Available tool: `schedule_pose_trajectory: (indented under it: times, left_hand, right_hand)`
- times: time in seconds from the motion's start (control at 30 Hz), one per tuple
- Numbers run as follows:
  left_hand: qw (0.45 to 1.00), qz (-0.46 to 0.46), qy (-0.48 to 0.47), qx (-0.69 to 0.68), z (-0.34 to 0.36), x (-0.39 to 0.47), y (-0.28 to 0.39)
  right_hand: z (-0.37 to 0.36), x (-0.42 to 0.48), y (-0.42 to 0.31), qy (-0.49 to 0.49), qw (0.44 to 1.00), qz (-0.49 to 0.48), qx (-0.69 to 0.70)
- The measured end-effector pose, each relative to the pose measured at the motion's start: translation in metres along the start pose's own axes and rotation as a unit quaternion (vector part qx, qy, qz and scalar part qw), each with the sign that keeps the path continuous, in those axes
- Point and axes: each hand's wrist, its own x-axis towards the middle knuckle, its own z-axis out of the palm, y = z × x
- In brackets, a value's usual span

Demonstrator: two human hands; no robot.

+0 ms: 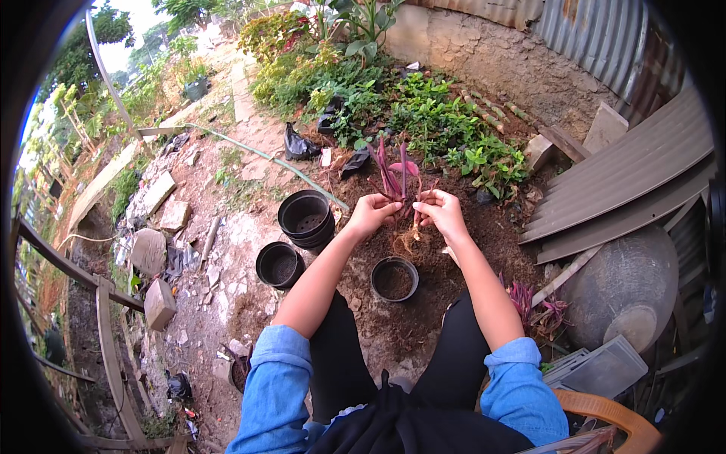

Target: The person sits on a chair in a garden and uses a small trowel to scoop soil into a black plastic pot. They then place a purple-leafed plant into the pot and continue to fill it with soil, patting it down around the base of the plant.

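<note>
Both my hands hold purple-leaved plants with bare, stringy roots (404, 241) hanging below. My left hand (371, 213) pinches purple stems (387, 173) between thumb and fingers. Close beside it, my right hand (439, 213) grips a stem with a pink-purple leaf (405, 167) above a pale root base. Whether the stems are joined is hidden between the hands. Below them a black plastic pot (395, 279) with soil inside stands on the ground. To the left are a stack of black pots (306, 220) and a single black pot holding dark soil (279, 265).
Green leafy plants (437, 113) grow ahead by a rough wall (482, 62). A green hose (272, 159) crosses the ground. On the right lie corrugated sheets (618, 170), a large clay jar (624, 284) and more purple plants (547, 312). Stone blocks (148, 251) lie left.
</note>
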Motion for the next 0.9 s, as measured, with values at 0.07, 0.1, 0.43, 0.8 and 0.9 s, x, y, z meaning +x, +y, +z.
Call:
schedule_pose_trajectory:
  times: [0.07,0.1,0.43,0.8,0.9]
  left_hand:
    - [0.998,0.014,0.026,-0.049,-0.003,0.002,-0.003]
    - [0.998,0.012,0.029,-0.054,-0.001,0.002,-0.002]
    - [0.996,0.057,0.004,-0.066,0.017,0.001,0.000]
    - [0.991,0.044,-0.058,-0.110,0.015,-0.001,0.002]
    - [0.994,0.034,-0.033,-0.102,0.017,-0.001,0.002]
  right_hand:
    - [-0.002,0.000,-0.001,-0.021,0.999,-0.025,0.001]
    - [-0.003,-0.001,0.000,-0.030,0.999,-0.036,0.001]
    - [0.007,-0.003,0.005,-0.013,0.996,-0.077,-0.036]
    - [0.001,0.002,0.008,0.018,0.995,-0.100,-0.008]
    - [0.005,0.000,0.006,0.033,0.995,-0.095,-0.011]
